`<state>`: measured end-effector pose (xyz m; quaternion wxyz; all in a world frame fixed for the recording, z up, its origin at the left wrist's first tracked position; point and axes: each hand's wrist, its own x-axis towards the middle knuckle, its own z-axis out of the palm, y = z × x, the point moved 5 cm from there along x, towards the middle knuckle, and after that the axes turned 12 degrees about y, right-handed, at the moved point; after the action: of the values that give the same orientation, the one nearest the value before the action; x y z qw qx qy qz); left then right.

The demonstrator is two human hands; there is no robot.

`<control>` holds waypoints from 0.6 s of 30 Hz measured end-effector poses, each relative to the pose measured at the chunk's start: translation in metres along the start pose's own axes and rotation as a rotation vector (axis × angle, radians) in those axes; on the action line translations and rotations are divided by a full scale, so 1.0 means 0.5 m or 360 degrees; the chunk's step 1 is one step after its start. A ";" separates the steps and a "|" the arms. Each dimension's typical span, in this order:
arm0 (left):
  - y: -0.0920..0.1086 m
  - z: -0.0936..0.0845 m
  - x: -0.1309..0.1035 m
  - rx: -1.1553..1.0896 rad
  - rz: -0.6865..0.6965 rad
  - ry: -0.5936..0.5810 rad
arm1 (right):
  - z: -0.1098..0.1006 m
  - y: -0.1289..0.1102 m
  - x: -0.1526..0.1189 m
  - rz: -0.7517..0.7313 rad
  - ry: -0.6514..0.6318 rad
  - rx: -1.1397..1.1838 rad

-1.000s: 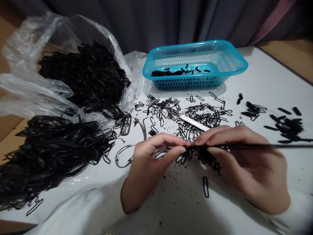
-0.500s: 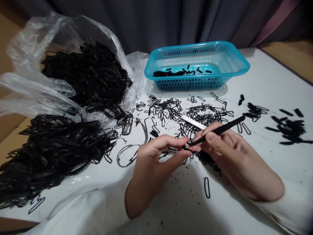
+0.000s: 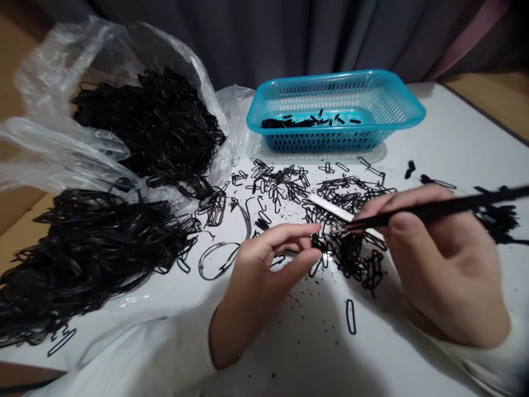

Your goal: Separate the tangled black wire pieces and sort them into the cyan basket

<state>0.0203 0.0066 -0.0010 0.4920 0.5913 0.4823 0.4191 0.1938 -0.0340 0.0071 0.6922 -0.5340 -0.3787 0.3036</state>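
Observation:
My left hand (image 3: 273,264) hovers above the white table with its thumb and forefinger apart. Small black pieces show in the gap between those fingertips; they seem to lie behind, among the scattered loops. Black tweezers (image 3: 433,212) are gripped in my right hand (image 3: 446,264), their tips pointing left toward my left fingertips, a short way off. Whether anything is between the tips I cannot tell. Beneath both hands lies a pile of thin black loops (image 3: 351,256), and a white strip (image 3: 330,209) rests across it, partly hidden by my right hand.
A blue basket (image 3: 336,140) with short black pieces inside stands at the back. To the left, a clear plastic bag (image 3: 37,88) spills a big heap of black strips (image 3: 95,253). More short black pieces (image 3: 498,220) lie at the right, partly behind the tweezers.
My right hand has moved right with the tweezers, pulling their tips away from my left fingertips. The left thumb and forefinger stay near the same spot, a little further apart.

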 end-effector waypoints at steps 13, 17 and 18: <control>0.007 -0.003 -0.003 -0.0039 0.0065 0.0041 | 0.018 -0.040 -0.032 -0.0716 -0.0244 -0.0111; 0.006 -0.004 -0.002 -0.0006 0.0091 0.0038 | 0.019 -0.035 -0.030 -0.0656 -0.0268 -0.0139; 0.006 -0.005 -0.002 0.0006 0.0099 0.0034 | 0.018 -0.034 -0.029 -0.0644 -0.0277 -0.0148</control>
<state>0.0184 0.0059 0.0020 0.4724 0.6024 0.4698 0.4396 0.1786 -0.0455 0.0218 0.6783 -0.4503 -0.5502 0.1856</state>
